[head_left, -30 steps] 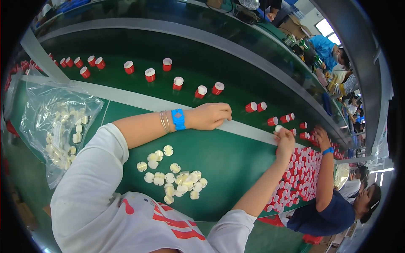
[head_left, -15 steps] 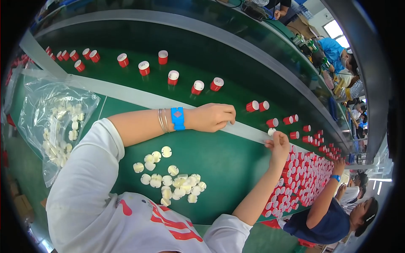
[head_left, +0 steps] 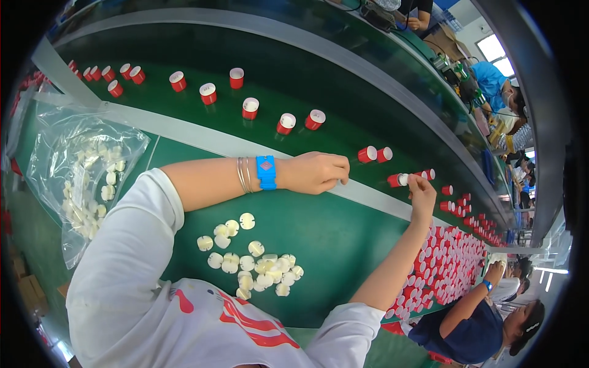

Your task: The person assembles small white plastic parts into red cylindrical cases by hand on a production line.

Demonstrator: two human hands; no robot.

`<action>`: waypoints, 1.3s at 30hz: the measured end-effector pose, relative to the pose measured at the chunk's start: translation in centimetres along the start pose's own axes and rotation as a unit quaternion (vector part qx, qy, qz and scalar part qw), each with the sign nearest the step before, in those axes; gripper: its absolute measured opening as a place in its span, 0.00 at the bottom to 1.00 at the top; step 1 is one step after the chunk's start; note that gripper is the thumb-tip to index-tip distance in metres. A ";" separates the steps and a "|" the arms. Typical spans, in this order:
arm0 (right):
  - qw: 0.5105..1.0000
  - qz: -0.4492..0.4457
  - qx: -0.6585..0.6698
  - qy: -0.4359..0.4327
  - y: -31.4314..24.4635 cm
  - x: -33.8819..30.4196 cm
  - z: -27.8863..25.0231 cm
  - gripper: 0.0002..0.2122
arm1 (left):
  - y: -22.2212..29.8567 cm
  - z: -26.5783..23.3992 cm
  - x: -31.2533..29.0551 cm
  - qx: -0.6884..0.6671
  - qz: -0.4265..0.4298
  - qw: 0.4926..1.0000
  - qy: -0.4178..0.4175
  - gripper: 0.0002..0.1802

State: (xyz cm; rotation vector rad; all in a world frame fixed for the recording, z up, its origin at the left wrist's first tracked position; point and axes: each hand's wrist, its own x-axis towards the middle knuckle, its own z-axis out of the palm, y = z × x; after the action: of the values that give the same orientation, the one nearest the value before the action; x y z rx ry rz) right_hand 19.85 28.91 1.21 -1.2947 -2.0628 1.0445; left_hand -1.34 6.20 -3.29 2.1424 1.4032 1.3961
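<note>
Between its fingertips my right hand [head_left: 423, 195] pinches a small white notched disc [head_left: 403, 179]. The disc is at the white mouth of a red cup-shaped part [head_left: 392, 181] on the green belt [head_left: 343, 132]; whether it sits inside cannot be told. My left hand [head_left: 316, 172], with a blue watch at the wrist, rests by the pale rail along the belt. Its fingers are curled, and anything inside them is hidden. Loose cream discs [head_left: 264, 267] lie piled on the green table [head_left: 331, 245] between my arms.
A clear plastic bag [head_left: 55, 135] of more discs lies at the left. Several red cups [head_left: 250, 108] stand along the belt. Many more red cups [head_left: 451, 264] crowd the table at right, beside a co-worker in dark blue [head_left: 466, 325]. A metal rail [head_left: 190, 132] edges the belt.
My right hand has moved right and up with the disc, over the rail to the red cup. My left hand has shifted slightly right. The co-worker's arm has also moved.
</note>
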 end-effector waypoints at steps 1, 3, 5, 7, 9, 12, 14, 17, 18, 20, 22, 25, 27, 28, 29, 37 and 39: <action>1.000 0.017 0.004 0.002 -0.1 0.1 0.4 0.09 | 0.0 -0.1 -0.1 0.004 -0.003 1.000 -0.002 0.08; 0.999 0.035 0.007 0.004 -0.1 -0.3 1.2 0.09 | -0.1 0.0 -0.2 0.007 -0.006 1.000 -0.003 0.08; 0.998 0.010 -0.018 0.054 -0.3 -0.7 2.1 0.10 | -0.3 0.0 -0.1 0.001 0.000 1.000 -0.001 0.08; 0.995 -0.019 -0.076 0.067 -0.6 -1.2 2.4 0.10 | -0.3 0.1 0.0 0.000 -0.002 1.000 -0.002 0.07; 0.987 -0.048 -0.133 0.080 -0.8 -1.5 3.0 0.10 | -0.4 0.1 0.1 -0.002 -0.004 1.000 -0.003 0.07; 0.975 -0.091 -0.164 0.116 -1.4 -1.7 3.9 0.09 | -0.3 0.2 0.4 0.007 0.000 1.000 0.001 0.07; 0.993 -0.003 -0.067 0.094 -2.4 -2.1 4.4 0.09 | -0.3 0.0 0.3 0.007 -0.003 1.000 -0.002 0.07; 0.994 0.078 0.070 -0.001 -2.0 -1.6 4.3 0.09 | -0.3 0.0 0.3 0.001 -0.002 1.000 -0.005 0.07; 0.995 0.077 0.070 0.000 -2.0 -1.6 4.2 0.09 | -0.2 0.0 0.3 0.002 0.000 1.000 -0.004 0.07; 0.993 0.094 0.070 -0.003 -1.9 -1.6 4.9 0.07 | -0.3 0.0 -0.1 -0.007 -0.001 1.000 0.003 0.07; 0.994 0.086 0.070 -0.008 -1.8 -1.6 5.0 0.07 | -0.3 0.0 -0.2 -0.008 -0.004 1.000 0.000 0.07; 0.992 0.091 0.085 -0.017 -2.0 -1.8 5.3 0.06 | -0.1 -0.1 -0.5 -0.008 -0.006 1.000 -0.002 0.07; 0.990 0.111 0.085 -0.029 -2.1 -1.7 5.4 0.06 | -0.1 -0.2 -0.7 -0.016 -0.016 1.000 -0.005 0.07; 0.991 0.097 0.086 -0.038 -1.7 -1.6 5.5 0.07 | -0.1 -0.1 -0.6 -0.016 -0.027 0.999 -0.005 0.07; 0.994 0.083 0.066 -0.037 -1.8 -1.5 5.7 0.07 | -0.1 -0.3 -0.6 -0.015 -0.015 1.000 0.001 0.07; 0.972 -0.142 -0.102 -0.157 -11.1 -10.5 7.2 0.07 | -0.7 -0.6 -0.8 -0.009 -0.061 0.998 0.022 0.08; 0.916 -0.197 -0.053 -0.344 -13.7 -15.3 9.6 0.07 | -0.9 -0.6 -0.9 -0.022 -0.084 0.996 0.024 0.08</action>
State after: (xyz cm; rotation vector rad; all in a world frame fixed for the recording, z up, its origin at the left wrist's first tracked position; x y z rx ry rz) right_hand 12.25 8.27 6.55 -0.5191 -2.7705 1.3248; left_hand -2.43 5.75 -4.02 1.9256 1.5164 1.4106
